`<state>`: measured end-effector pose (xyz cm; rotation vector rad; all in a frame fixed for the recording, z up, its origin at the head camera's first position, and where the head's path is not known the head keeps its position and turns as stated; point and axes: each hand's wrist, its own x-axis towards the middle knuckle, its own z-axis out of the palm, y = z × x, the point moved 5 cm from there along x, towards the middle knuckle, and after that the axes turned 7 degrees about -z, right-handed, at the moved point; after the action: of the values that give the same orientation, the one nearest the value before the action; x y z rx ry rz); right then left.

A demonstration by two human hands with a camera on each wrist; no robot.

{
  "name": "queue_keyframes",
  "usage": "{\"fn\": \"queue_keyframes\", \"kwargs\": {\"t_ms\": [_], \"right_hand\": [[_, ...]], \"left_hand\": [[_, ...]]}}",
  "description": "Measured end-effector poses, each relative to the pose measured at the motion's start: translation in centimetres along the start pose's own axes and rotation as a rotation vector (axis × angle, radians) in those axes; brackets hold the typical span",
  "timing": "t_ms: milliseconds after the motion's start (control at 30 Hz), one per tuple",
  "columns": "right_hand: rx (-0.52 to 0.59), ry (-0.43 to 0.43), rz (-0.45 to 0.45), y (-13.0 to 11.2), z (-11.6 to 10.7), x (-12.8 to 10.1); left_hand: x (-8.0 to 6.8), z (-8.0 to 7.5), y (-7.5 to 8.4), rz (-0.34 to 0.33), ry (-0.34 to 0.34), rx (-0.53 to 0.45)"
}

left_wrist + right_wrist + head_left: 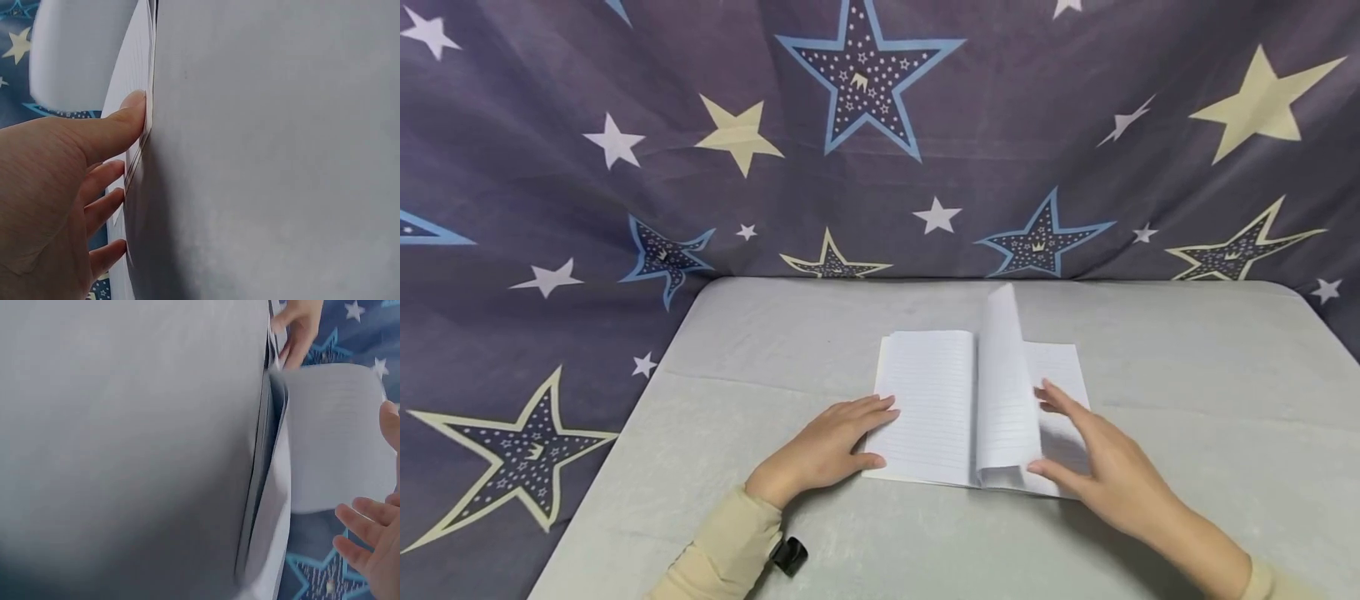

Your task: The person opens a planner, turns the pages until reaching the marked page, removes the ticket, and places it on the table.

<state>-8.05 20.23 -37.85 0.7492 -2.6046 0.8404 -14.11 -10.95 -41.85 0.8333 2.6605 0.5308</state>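
Notebook [932, 408] open flat, spine running away from person.

A pale grey table [1187, 383] stands against a draped purple-grey star-printed cloth backdrop [550, 167], evenly lit.

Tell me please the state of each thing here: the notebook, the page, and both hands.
notebook: open, flat on the table
page: standing up, mid-turn
left hand: fingers straight, pressing the left page edge
right hand: open, fingers against the standing page
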Motion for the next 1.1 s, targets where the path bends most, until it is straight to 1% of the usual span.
{"fn": "queue_keyframes", "kwargs": {"t_ms": [133, 267, 400, 467, 633, 700, 833, 900, 1000, 1100], "right_hand": [[-0.006, -0.071, -0.077, -1.4, 2.0, 0.4], [-0.015, -0.183, -0.147, -2.5, 3.9, 0.5], [-0.001, -0.273, -0.199, -3.1, 5.2, 0.5], [0.01, -0.301, -0.204, -3.2, 5.5, 0.5], [0.031, -0.378, -0.192, -3.5, 5.9, 0.6], [0.03, -0.397, -0.196, -3.6, 6.0, 0.6], [0.014, -0.417, -0.205, -3.8, 6.1, 0.5], [0.004, -0.425, -0.208, -3.8, 6.2, 0.5], [-0.003, -0.44, -0.206, -3.8, 6.2, 0.4], [0.0, -0.45, -0.2, -3.8, 6.2, 0.4]], "left_hand": [[-0.1, -0.1, 0.0, 0.005, 0.01, -0.001], [-0.3, -0.3, -0.3, 0.005, 0.028, 0.01], [-0.5, -0.4, -0.7, -0.005, 0.044, 0.009], [-0.5, -0.5, -1.0, -0.012, 0.053, 0.01], [-0.7, -0.6, -1.7, -0.063, 0.061, 0.011], [-0.9, -0.8, -2.0, -0.065, 0.065, 0.011], [-1.1, -1.3, -2.4, -0.048, 0.089, 0.019], [-1.1, -1.6, -2.7, -0.063, 0.098, 0.012], [-1.0, -2.0, -2.6, -0.094, 0.111, 0.006], [-0.8, -2.2, -2.0, -0.09, 0.121, 0.005]]}}
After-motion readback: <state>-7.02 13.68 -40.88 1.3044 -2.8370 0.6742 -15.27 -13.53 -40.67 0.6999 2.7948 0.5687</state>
